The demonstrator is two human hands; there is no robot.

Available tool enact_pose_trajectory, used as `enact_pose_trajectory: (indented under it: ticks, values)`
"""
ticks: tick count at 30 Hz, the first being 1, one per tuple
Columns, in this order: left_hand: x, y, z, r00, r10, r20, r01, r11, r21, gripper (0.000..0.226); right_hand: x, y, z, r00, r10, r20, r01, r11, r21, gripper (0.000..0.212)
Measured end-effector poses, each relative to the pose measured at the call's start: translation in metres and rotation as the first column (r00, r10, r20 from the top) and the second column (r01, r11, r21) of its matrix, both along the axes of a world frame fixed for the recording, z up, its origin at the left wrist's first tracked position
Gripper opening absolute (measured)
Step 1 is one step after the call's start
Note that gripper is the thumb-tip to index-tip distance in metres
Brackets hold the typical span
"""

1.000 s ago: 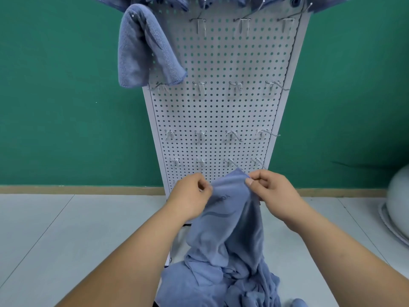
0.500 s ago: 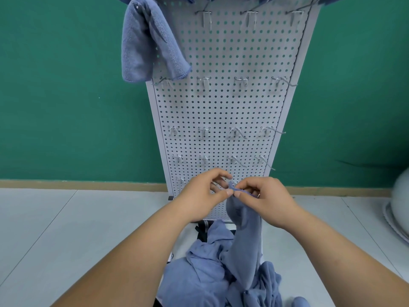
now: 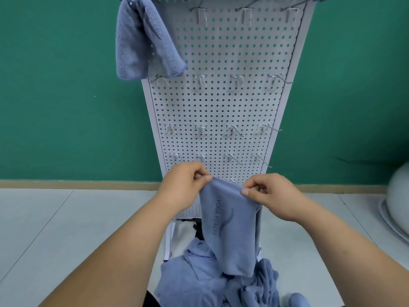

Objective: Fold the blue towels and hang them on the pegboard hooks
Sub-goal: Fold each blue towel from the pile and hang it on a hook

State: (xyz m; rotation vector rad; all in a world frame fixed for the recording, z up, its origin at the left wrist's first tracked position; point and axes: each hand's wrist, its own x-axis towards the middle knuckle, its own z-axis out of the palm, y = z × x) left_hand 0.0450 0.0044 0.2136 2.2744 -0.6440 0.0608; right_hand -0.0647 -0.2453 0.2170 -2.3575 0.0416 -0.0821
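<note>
Hands pinching a towel's top edge in front of the board

Left hand [image 3: 183, 185] is pinching one top corner of a blue towel [image 3: 230, 231] between thumb and forefinger, with the other fingers curling in behind. Right hand [image 3: 272, 196] is doing the same at the other top corner, thumb pressing on the near face of the cloth. Hands are sitting near each other, and the top edge between them is sagging a little.

Towel is hanging straight down below both hands as a narrow panel. Printed lettering is running down its length, with "YOGA" readable. Its lower end is resting on a pile of blue towels [image 3: 194, 282] lying crumpled beneath the forearms.

Pegboard [image 3: 221, 103] is standing just beyond the knuckles and rising well above them. Bare wire hooks [image 3: 200, 79] are sticking out in rows above the hands. Folded towel [image 3: 137, 41] is hanging high above the left hand, at the board's left edge.

White rounded object [image 3: 398, 196], only partly in view, is sitting out past the right hand on the pale floor [image 3: 55, 218]
</note>
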Motion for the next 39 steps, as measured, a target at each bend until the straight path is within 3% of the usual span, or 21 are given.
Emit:
enact_pose_trajectory:
  ticks: [5, 9, 11, 15, 17, 20, 22, 24, 27, 33, 35, 36, 39]
  values:
    - [0.027, 0.031, -0.001, 0.973, 0.218, 0.077, -0.222, 0.974, 0.041, 0.013, -0.006, -0.031, 0.004, 0.999, -0.02, -0.039, 0.02, 1.0, 0.014, 0.014]
    - [0.043, 0.049, -0.008, 0.9, 0.42, 0.12, -0.433, 0.893, 0.122, 0.015, -0.009, -0.05, 0.006, 0.994, -0.111, -0.016, 0.11, 0.993, -0.05, 0.015]
    - [0.044, 0.05, -0.012, 0.885, 0.45, 0.121, -0.464, 0.874, 0.147, 0.015, -0.011, -0.052, 0.006, 0.989, -0.147, 0.02, 0.148, 0.986, -0.082, 0.016]
    - [0.024, 0.028, -0.009, 0.967, 0.247, -0.062, -0.243, 0.967, 0.072, 0.005, -0.009, -0.037, 0.003, 0.984, -0.136, 0.119, 0.142, 0.989, -0.042, 0.013]
    - [0.007, 0.01, -0.004, 0.989, 0.04, -0.144, -0.038, 0.999, 0.013, 0.02, -0.007, -0.024, 0.002, 0.984, -0.093, 0.151, 0.092, 0.996, 0.013, 0.01]
    - [-0.018, -0.02, -0.002, 0.948, -0.229, -0.222, 0.209, 0.972, -0.111, 0.032, -0.004, -0.002, 0.003, 0.982, -0.008, 0.188, -0.001, 0.999, 0.048, 0.009]
    - [-0.029, -0.035, -0.005, 0.922, -0.308, -0.235, 0.283, 0.949, -0.137, 0.017, -0.003, 0.008, 0.003, 0.98, 0.017, 0.198, -0.031, 0.997, 0.068, 0.007]
    - [-0.032, -0.042, -0.009, 0.931, -0.296, -0.216, 0.282, 0.955, -0.095, 0.006, -0.002, 0.012, 0.002, 0.982, 0.012, 0.187, -0.028, 0.996, 0.083, 0.005]
    - [-0.024, -0.038, -0.009, 0.957, -0.195, -0.214, 0.181, 0.98, -0.082, 0.012, -0.004, 0.007, 0.003, 0.992, 0.032, 0.12, -0.042, 0.996, 0.083, 0.004]
    - [-0.002, -0.013, -0.01, 0.989, 0.145, -0.033, -0.139, 0.98, 0.144, 0.007, -0.006, -0.009, 0.003, 0.999, -0.01, 0.033, 0.009, 0.999, 0.037, 0.011]
    - [-0.006, -0.013, -0.012, 0.996, 0.079, -0.051, -0.069, 0.982, 0.173, 0.003, -0.005, -0.007, 0.001, 0.998, -0.028, 0.06, 0.026, 0.999, 0.024, 0.012]
    - [-0.01, -0.015, -0.012, 0.997, 0.001, -0.079, 0.011, 0.989, 0.145, 0.011, -0.004, -0.003, 0.0, 0.997, -0.03, 0.073, 0.028, 0.999, 0.018, 0.011]
    - [-0.025, -0.027, -0.01, 0.95, -0.242, -0.196, 0.241, 0.97, -0.03, 0.024, -0.003, 0.01, -0.003, 0.995, -0.005, 0.104, 0.002, 0.999, 0.035, 0.009]
